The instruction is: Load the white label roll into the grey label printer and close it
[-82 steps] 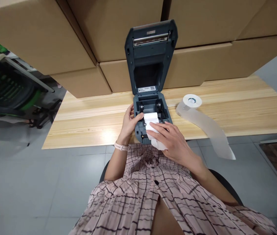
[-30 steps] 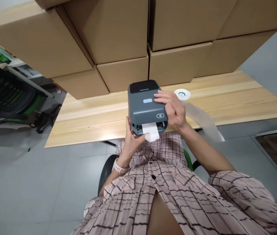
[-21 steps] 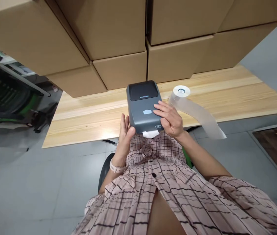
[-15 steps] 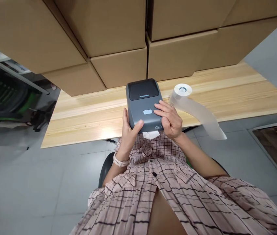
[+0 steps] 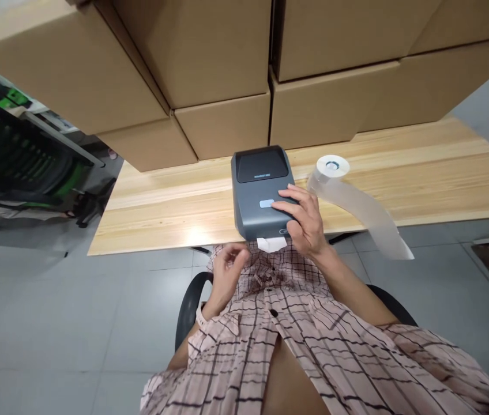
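A dark grey label printer [image 5: 262, 193] stands at the front edge of the wooden table, its glossy black window at the back. From its front slot hangs a short white strip of paper [image 5: 271, 244] with a ragged end. My right hand [image 5: 305, 222] rests on the printer's right front, fingers stretched over the top, one fingertip at the light button [image 5: 266, 203]. Off the printer, just below its front left corner, my left hand [image 5: 228, 268] holds nothing; its fingers are loosely bent and the thumb apart. Right of the printer stands a label roll [image 5: 333, 167] with a long unrolled tail.
Cardboard boxes [image 5: 222, 124] are stacked along the back of the table [image 5: 166, 210]. The roll's tail hangs over the front edge at right. A black mesh chair [image 5: 19, 155] stands on the tiled floor at far left.
My left hand has let go of the printer's left side and drawn down toward my lap. My right hand remains on the printer. The view has shifted slightly.
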The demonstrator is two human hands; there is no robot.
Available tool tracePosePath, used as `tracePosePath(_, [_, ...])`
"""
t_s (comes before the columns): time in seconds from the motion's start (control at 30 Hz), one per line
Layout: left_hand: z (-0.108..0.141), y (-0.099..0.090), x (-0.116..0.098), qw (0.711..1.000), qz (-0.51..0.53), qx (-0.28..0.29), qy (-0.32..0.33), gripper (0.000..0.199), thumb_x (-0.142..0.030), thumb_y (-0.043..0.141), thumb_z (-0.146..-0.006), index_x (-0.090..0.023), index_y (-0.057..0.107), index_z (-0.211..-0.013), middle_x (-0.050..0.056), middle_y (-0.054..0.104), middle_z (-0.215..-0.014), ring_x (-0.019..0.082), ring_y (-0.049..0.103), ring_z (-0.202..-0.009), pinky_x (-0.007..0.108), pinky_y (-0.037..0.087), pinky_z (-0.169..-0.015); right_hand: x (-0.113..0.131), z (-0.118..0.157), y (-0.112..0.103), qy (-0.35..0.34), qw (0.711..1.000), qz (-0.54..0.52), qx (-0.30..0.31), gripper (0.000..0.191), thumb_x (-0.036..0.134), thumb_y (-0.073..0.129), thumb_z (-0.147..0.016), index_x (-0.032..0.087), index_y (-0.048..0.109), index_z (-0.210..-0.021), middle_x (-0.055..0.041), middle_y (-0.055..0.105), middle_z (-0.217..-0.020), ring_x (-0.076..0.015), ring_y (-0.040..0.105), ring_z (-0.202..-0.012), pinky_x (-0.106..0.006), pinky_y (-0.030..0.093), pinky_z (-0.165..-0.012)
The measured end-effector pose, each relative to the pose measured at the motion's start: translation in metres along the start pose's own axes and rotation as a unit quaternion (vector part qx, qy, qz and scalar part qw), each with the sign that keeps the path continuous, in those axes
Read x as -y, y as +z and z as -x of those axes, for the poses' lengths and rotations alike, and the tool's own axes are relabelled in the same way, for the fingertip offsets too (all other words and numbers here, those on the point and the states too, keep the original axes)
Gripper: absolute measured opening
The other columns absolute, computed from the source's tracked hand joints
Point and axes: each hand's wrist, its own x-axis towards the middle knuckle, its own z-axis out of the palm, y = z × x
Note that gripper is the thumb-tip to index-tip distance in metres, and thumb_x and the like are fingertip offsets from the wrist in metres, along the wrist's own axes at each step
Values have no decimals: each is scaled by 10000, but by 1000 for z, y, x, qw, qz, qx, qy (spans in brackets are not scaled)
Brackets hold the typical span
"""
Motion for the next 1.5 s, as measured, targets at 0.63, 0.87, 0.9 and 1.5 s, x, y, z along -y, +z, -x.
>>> tracePosePath(0.63, [-16, 44, -24, 941, 224, 197, -158, 476, -578, 836, -768, -119, 783, -880, 104, 796, -809, 143, 670, -625, 287, 524, -638, 7, -5, -2, -18, 997, 74, 12, 336, 337, 486, -1027, 349, 726, -1263, -43, 680, -1343, -310, 601, -1336, -527, 428, -1073])
tracePosePath(0.87, [-18, 46, -18, 962, 173, 177, -112, 509, -648, 836, -763, -142, 785, -798, 90, 782, -762, 133, 645, -613, 275, 507, -626, 14, -12, -7, -8, 991, 129, 43, 292, 378, 491, -1058, 385, 729, -1228, 7, 696, -1420, -320, 540, -1425, -639, 243, -1255])
tracePosePath(0.9, [-18, 46, -19, 964, 167, 178, -106, 516, -661, 830, -763, -148, 788, -796, 89, 784, -765, 135, 645, -615, 277, 509, -626, 15, -13, -7, -5, 990, 133, 48, 269, 392, 505, -1059, 387, 730, -1207, 21, 689, -1445, -331, 496, -1475, -666, 188, -1277])
tracePosePath(1.5, [-111, -13, -53, 969, 28, -94, 227, 572, -651, 569, -994, -293, 643, -1435, 75, 591, -1591, 288, 469, -1551, 485, 337, -1316, -3, -50, -15, 69, 993, -94, 28, 792, 742, 161, -1041, 368, 60, -1732, -36, 172, -1816, -289, 187, -1678, -567, 258, -1361])
